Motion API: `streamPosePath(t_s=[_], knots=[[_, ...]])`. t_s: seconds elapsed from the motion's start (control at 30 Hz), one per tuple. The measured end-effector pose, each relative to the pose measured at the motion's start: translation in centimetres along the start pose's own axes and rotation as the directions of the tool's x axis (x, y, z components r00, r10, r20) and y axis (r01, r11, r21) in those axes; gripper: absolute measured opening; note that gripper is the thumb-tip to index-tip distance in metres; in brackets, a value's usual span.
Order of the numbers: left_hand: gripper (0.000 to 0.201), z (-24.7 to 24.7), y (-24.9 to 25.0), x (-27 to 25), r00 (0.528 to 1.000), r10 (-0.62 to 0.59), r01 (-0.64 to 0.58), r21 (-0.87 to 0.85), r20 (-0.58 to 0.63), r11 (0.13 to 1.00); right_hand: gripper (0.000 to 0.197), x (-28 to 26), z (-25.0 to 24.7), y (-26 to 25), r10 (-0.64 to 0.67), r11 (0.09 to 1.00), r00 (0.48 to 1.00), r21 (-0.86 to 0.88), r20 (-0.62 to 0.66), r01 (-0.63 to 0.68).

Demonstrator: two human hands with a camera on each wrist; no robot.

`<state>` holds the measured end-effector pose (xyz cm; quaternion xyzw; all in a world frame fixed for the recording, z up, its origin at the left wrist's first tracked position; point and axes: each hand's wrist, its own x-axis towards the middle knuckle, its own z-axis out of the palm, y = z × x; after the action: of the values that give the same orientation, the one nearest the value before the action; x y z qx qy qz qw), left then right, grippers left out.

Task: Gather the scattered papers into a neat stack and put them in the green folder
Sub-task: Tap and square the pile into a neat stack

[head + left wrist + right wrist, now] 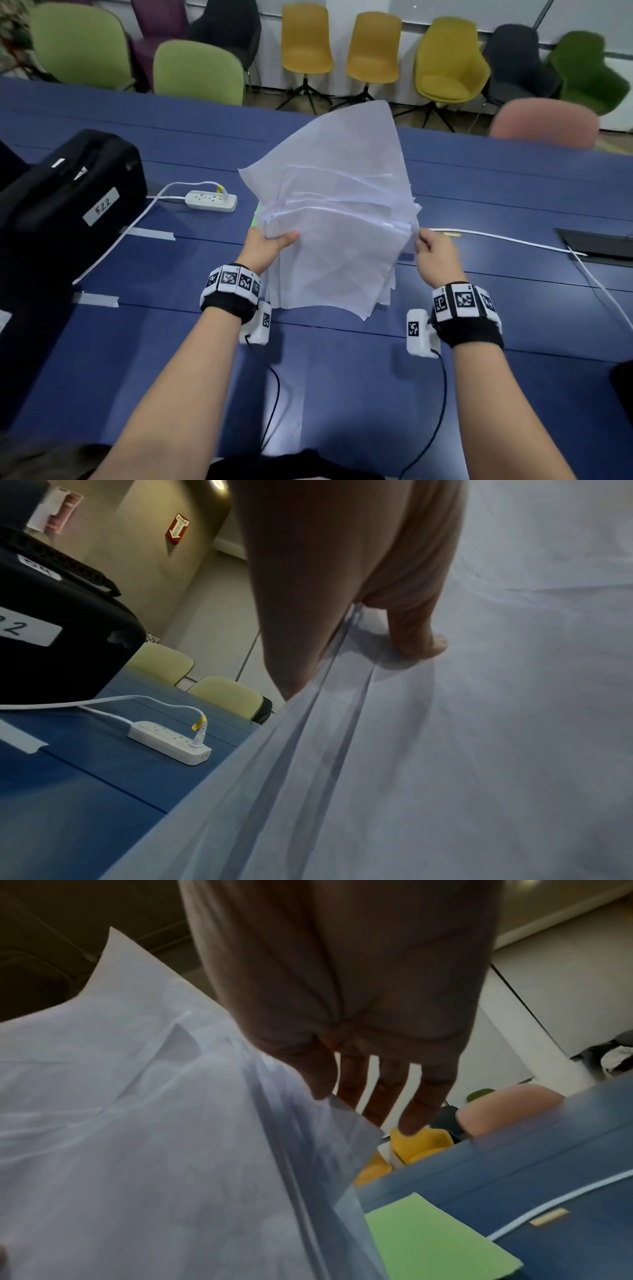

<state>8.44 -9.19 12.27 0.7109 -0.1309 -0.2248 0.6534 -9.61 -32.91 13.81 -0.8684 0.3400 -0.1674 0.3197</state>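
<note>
I hold a loose, uneven bundle of white papers [339, 219] upright above the blue table [342, 377], its sheets fanned out of line. My left hand [270, 243] grips the left edge, thumb on the front sheet [421, 639]. My right hand [428, 248] holds the right edge; in the right wrist view the thumb [316, 1080] lies in front of a sheet corner and the straight fingers [387, 1093] stand behind it. The green folder [438, 1237] lies flat on the table behind the papers; only a sliver of it [255, 219] shows in the head view.
A black case [68, 205] with a white label stands at the left. A white power strip [211, 200] and its cable lie beside it. Another white cable [496, 236] runs to a recessed box [596, 243] at the right. Chairs [305, 37] line the far side.
</note>
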Motion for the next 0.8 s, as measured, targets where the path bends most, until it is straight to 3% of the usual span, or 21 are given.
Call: streamPosePath(t_s=[0.07, 0.13, 0.2, 0.47, 0.6, 0.7, 0.8], knots=[[0.034, -0.1, -0.1, 0.0, 1.000, 0.004, -0.004, -0.003, 0.004, 1.000, 0.017, -0.1, -0.1, -1.4, -0.060, 0.993, 0.997, 0.096, -0.052, 0.064], [0.037, -0.2, -0.2, -0.1, 1.000, 0.005, -0.005, -0.013, 0.009, 1.000, 0.019, 0.0, -0.9, -3.5, -0.120, 0.955, 0.969, 0.242, -0.216, 0.172], [0.036, -0.4, -0.3, -0.3, 1.000, 0.004, -0.004, -0.025, 0.015, 1.000, 0.014, 0.3, -1.7, -4.9, -0.140, 0.933, 0.941, 0.278, -0.308, 0.229], [0.031, -0.8, 0.0, -0.9, 0.990, 0.040, -0.037, -0.026, 0.133, 0.999, 0.007, -0.5, -0.5, -2.1, 0.020, 0.950, 0.988, 0.311, -0.151, 0.028], [0.034, -0.7, -0.1, -0.9, 0.989, 0.042, -0.037, -0.037, 0.141, 0.999, 0.019, -1.0, -1.8, -4.5, -0.097, 0.885, 0.976, 0.432, -0.196, 0.174], [0.039, -0.8, -0.3, -1.0, 0.988, 0.033, -0.026, -0.042, 0.151, 0.999, 0.012, -0.7, -2.6, -6.8, -0.168, 0.820, 0.935, 0.482, -0.312, 0.308], [0.039, -0.9, -0.5, -1.2, 0.986, 0.053, -0.046, -0.050, 0.155, 0.998, 0.017, -0.3, -2.3, -6.7, -0.139, 0.808, 0.913, 0.489, -0.384, 0.329]])
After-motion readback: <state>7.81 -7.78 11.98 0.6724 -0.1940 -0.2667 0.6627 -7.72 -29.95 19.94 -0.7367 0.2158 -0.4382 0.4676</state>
